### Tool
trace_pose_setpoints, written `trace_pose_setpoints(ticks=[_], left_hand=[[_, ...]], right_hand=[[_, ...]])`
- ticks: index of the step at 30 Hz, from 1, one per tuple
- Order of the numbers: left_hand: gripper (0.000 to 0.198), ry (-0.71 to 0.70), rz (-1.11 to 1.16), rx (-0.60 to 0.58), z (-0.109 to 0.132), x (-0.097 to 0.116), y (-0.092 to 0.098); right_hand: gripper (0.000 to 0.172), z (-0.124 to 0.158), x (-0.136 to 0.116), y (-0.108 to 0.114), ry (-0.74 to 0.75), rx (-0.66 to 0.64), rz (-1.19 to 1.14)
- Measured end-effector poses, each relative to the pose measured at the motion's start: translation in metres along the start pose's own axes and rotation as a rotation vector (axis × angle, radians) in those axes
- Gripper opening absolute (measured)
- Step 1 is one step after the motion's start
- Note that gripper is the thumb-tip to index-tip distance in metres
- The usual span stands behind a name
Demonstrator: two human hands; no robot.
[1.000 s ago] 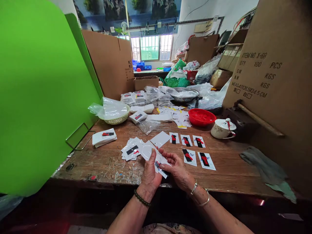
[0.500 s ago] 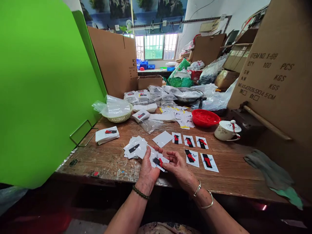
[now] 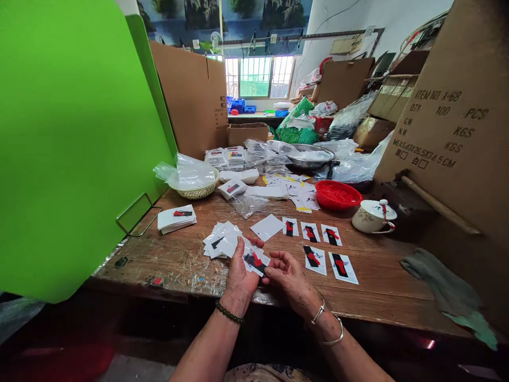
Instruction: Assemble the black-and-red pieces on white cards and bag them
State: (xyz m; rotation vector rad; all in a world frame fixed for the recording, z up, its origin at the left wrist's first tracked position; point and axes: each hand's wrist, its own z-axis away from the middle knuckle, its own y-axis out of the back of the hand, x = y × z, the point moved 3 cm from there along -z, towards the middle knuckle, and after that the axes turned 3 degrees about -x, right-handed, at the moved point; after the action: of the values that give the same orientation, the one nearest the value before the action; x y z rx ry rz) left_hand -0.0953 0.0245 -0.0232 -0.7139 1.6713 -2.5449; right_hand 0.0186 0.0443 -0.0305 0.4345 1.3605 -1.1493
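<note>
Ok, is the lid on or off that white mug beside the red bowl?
On: the lid sits over the top of the mug, hiding its inside, so I cannot tell if it's full.

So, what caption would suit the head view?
Left hand and right hand hold a printed card over a wooden table, near two rows of cards.

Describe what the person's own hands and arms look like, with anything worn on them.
The left hand is ungloved, with a dark green beaded bracelet at the wrist. The right hand is ungloved too; two slim silvery bangles circle that wrist and forearm. No sleeves show on either side.
</note>
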Motion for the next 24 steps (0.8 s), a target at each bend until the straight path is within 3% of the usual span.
trace_pose_setpoints(ticks=[9, 19, 24], left_hand=[[0.017, -0.029, -0.03, -0.006, 0.003, -0.007, -0.003], [0.021, 0.039, 0.052, -0.06, 0.006, -0.016, -0.009], [0.021, 0.01, 0.01, -0.021, 0.009, -0.016, -0.01]], right_hand=[[0.057, -0.009, 0.007, -0.001, 0.007, 0.033, -0.153], [0.049, -0.017, -0.003, -0.003, 0.163, 0.122, 0.015], [0.04, -0.012, -0.003, -0.015, 0.079, -0.019, 0.047]])
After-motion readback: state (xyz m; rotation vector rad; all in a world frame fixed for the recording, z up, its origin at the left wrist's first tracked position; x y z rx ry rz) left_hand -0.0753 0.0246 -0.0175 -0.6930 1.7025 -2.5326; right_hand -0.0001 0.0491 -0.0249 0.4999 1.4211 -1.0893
